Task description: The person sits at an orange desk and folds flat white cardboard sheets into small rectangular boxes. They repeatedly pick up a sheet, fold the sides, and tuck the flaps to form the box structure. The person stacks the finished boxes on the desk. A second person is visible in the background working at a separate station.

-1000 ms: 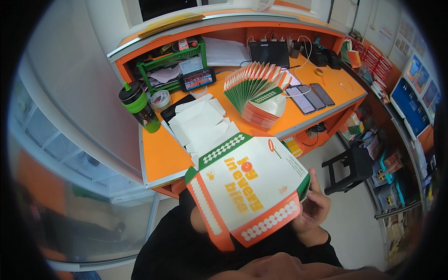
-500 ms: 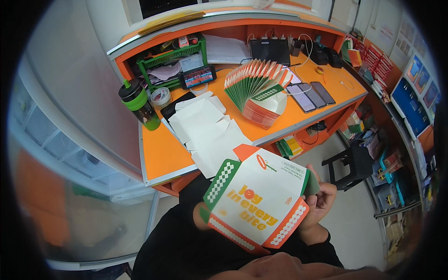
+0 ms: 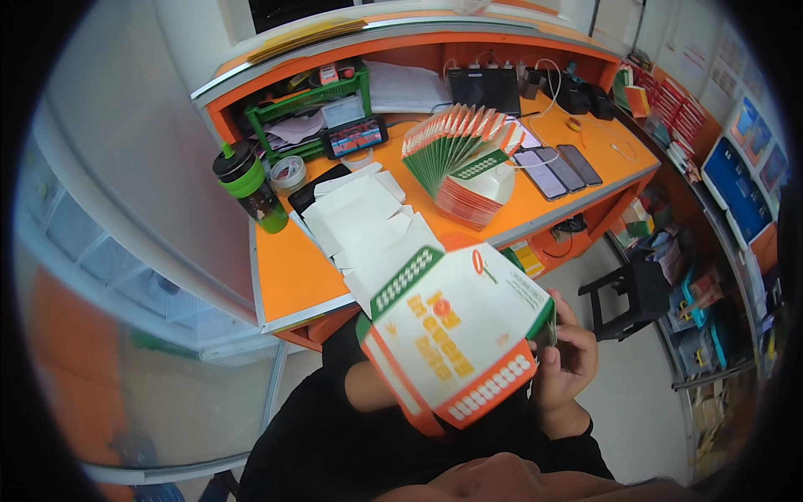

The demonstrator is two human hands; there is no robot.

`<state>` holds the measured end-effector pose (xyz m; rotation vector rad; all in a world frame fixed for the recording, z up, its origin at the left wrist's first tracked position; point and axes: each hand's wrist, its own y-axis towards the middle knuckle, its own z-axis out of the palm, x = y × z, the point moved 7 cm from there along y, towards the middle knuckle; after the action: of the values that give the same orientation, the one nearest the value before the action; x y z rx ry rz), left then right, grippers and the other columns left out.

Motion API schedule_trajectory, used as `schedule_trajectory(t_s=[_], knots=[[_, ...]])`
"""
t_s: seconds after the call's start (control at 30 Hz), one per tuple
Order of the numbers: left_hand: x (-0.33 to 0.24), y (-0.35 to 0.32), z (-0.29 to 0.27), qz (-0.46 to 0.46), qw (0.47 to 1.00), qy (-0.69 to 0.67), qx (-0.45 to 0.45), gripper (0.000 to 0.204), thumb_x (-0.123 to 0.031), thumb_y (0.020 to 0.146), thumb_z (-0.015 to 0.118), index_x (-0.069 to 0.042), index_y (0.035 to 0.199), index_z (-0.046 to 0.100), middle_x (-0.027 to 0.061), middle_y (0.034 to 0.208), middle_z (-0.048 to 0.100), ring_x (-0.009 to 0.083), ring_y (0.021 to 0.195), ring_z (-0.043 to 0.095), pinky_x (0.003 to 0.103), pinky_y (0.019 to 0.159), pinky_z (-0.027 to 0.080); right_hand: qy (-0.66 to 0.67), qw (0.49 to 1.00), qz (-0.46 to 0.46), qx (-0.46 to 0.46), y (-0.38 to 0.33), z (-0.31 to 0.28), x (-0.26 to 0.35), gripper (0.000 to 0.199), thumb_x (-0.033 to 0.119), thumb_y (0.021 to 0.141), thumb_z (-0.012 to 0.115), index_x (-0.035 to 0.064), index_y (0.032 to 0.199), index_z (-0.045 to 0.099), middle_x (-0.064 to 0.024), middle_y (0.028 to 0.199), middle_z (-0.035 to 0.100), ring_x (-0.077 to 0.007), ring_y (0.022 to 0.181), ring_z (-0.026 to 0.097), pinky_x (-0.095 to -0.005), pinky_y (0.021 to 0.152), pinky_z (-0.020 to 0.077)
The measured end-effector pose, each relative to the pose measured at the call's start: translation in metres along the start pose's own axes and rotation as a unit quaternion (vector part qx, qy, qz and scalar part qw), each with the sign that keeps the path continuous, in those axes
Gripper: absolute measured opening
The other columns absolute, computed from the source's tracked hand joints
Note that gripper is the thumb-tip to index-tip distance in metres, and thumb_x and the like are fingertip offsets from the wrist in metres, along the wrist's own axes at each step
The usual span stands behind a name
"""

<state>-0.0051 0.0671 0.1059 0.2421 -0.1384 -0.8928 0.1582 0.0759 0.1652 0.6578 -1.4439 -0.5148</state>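
Observation:
A flat, unfolded cardboard food box (image 3: 460, 326), white with green and orange flaps, is held up in front of me, tilted and slightly blurred. My right hand (image 3: 567, 360) grips it by the green flap on its right side, fingers curled and thumb bent. Beneath the box's left edge is my left hand (image 3: 368, 388); only the part near the wrist shows and its fingers are hidden behind the cardboard. Just beyond, white unfolded box blanks (image 3: 360, 217) lie plain side up on the orange desk (image 3: 284, 280), partly over its front edge.
A fanned stack of printed box blanks (image 3: 460, 163) stands mid-desk, with several phones (image 3: 552, 171) to its right. At the left are a green-black bottle (image 3: 251, 188), tape rolls (image 3: 288, 174), a propped phone playing video (image 3: 355, 136) and a green basket (image 3: 309, 105). A black stool (image 3: 623, 301) stands right.
The box has turned counter-clockwise and tilted, its upper edge shifting over the white blanks. My right hand keeps its flap grip, moving slightly left; more of my left wrist shows.

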Motion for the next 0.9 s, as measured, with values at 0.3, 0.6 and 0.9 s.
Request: schedule_trajectory(t_s=[0.3, 0.6, 0.9], knots=[[-0.022, 0.0, 0.027, 0.046, 0.991, -0.039, 0.12, 0.079, -0.065, 0.102, 0.022, -0.014, 0.161, 0.009, 0.0204, 0.166, 0.005, 0.0354, 0.153, 0.014, 0.046, 0.121, 0.028, 0.14, 0.983, 0.114, 0.046, 0.028, 0.016, -0.003, 0.016, -0.005, 0.088, 0.064, -0.0055, 0.104, 0.065, -0.0336, 0.139, 0.053, -0.0315, 0.13, 0.055, -0.0414, 0.11, 0.0386], [-0.027, -0.006, 0.023, 0.087, 0.994, 0.019, 0.065, 0.075, -0.06, 0.104, 0.022, -0.012, 0.16, 0.01, 0.0206, 0.165, 0.008, 0.0354, 0.152, 0.018, 0.045, 0.121, 0.029, 0.087, 0.986, 0.128, 0.066, 0.034, 0.017, -0.007, 0.013, -0.005, 0.087, 0.064, -0.0054, 0.099, 0.068, -0.0341, 0.138, 0.054, -0.0315, 0.124, 0.06, -0.0431, 0.11, 0.0404], [-0.029, -0.012, -0.012, 0.075, 0.991, -0.092, 0.053, 0.074, -0.06, 0.104, 0.022, -0.013, 0.161, 0.01, 0.0172, 0.165, 0.013, 0.0314, 0.15, 0.025, 0.042, 0.119, 0.032, -0.132, 0.985, 0.041, 0.105, 0.045, 0.026, 0.014, 0.011, -0.003, 0.08, 0.072, -0.0016, 0.091, 0.073, -0.0282, 0.127, 0.064, -0.031, 0.119, 0.065, -0.0424, 0.109, 0.0411]])
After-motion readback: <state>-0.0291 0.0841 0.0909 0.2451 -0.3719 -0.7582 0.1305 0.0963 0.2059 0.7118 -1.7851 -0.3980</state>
